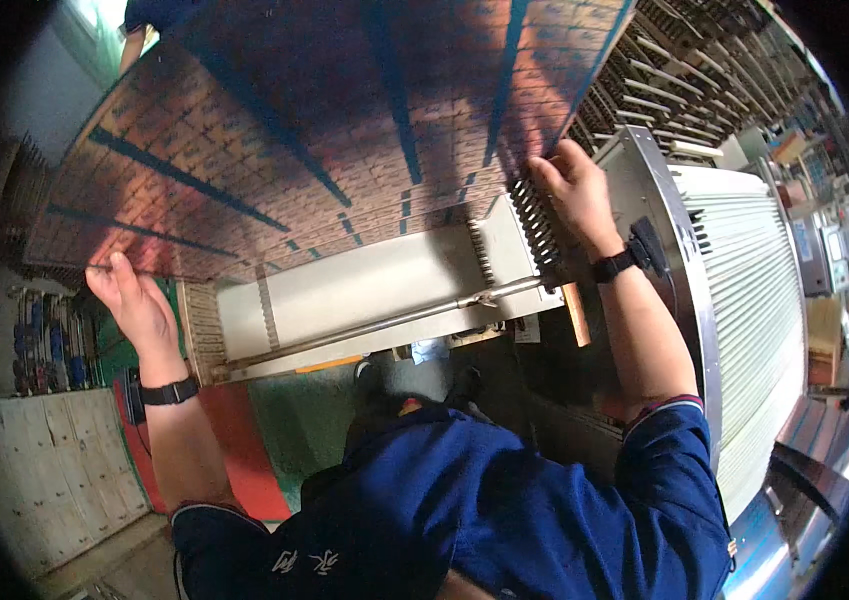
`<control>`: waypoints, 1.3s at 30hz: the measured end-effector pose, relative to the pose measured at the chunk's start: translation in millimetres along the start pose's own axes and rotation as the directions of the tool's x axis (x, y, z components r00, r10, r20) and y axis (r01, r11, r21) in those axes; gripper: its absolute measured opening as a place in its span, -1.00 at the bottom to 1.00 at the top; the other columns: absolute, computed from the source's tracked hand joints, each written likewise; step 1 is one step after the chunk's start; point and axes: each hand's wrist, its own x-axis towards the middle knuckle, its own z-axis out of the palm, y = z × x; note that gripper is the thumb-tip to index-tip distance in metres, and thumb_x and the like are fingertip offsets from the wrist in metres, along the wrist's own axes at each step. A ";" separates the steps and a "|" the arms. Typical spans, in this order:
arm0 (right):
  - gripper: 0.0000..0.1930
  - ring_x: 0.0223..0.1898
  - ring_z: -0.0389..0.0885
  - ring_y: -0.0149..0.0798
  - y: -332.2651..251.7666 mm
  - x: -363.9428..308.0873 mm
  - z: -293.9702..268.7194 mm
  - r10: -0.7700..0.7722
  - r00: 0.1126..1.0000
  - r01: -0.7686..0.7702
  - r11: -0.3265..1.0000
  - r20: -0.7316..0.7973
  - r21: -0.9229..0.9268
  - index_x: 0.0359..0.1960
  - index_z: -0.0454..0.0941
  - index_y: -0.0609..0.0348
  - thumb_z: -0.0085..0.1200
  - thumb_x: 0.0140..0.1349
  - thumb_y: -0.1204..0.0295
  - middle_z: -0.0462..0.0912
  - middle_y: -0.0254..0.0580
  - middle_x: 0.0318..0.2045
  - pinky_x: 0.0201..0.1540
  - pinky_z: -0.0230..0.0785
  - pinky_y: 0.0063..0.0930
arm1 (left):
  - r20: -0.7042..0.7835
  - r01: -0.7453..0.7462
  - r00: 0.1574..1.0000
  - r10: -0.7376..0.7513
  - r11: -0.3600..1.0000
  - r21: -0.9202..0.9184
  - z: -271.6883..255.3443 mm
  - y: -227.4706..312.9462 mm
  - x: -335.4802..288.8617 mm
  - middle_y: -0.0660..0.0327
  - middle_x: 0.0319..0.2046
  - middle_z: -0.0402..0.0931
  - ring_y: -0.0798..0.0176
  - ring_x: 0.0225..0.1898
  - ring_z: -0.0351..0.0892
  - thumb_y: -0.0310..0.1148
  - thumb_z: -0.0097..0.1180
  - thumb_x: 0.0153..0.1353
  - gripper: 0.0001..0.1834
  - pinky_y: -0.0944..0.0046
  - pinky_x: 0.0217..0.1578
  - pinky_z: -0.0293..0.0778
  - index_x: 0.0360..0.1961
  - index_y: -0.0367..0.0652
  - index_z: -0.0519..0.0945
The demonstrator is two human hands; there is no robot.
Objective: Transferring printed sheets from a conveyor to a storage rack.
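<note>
A large copper-coloured circuit board panel (274,130) with dark blue stripes fills the upper middle, tilted in front of me. My left hand (136,305) pinches its near left corner between thumb and fingers. At the near right corner, my right hand (576,190) is closed on the panel's edge. Beneath the panel stands a white slotted rack (344,290), with toothed strips on its inner walls and a metal rod (374,330) along its near side. The panel hides the rack's far part.
At the far left edge of the panel another person's arm (132,48) shows. To my right is a metal-framed rack of white slats (744,290); behind it are more toothed racks (694,80). A wooden box (54,470) sits at lower left, near a red and green floor (284,430).
</note>
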 end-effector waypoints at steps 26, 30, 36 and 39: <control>-0.76 -0.18 0.59 0.06 4.2 -4.2 -11.9 -0.135 0.976 0.176 0.952 0.172 -0.250 -0.26 0.60 0.28 0.16 0.24 0.31 0.61 0.06 -0.22 -0.12 0.43 -0.27 | 0.036 -0.043 0.998 0.042 0.998 0.039 -14.8 -0.4 -6.5 0.20 0.11 0.34 0.32 0.11 0.31 -0.37 0.04 0.37 -0.49 0.30 0.18 0.20 0.26 -0.21 0.18; -0.69 0.00 0.52 0.01 -26.2 7.1 -52.1 -0.283 0.943 0.271 0.959 -0.177 -0.088 0.00 0.54 0.19 0.14 0.23 0.40 0.58 0.00 -0.04 0.07 0.36 -0.23 | -0.057 -0.116 0.991 0.125 0.984 0.133 -14.9 17.0 8.9 0.08 0.26 0.24 0.20 0.25 0.25 -0.39 -0.03 0.39 -0.47 0.22 0.28 0.13 0.32 -0.27 0.15; -0.39 0.11 0.43 0.05 -183.8 39.1 -85.7 -0.849 0.527 0.661 0.438 -0.038 -0.610 0.13 0.45 0.17 0.20 0.10 0.08 0.50 0.01 0.06 0.16 0.25 -0.07 | 0.620 -0.827 0.538 0.571 0.217 0.518 51.4 130.7 49.1 -0.04 0.31 0.25 0.00 0.35 0.18 -0.20 -0.18 0.41 -0.47 0.02 0.33 0.04 0.31 -0.28 0.26; -0.43 -0.01 0.51 0.04 -179.5 64.5 -40.5 -0.780 0.622 0.649 0.468 0.065 -0.601 -0.08 0.52 0.22 0.04 0.20 -0.09 0.58 0.02 -0.15 0.14 0.22 0.00 | 0.820 -0.812 0.542 0.184 -0.136 0.567 61.5 130.2 73.1 -0.04 0.30 0.26 -0.10 0.35 0.18 -0.16 -0.14 0.40 -0.44 0.02 0.33 0.03 0.31 -0.29 0.27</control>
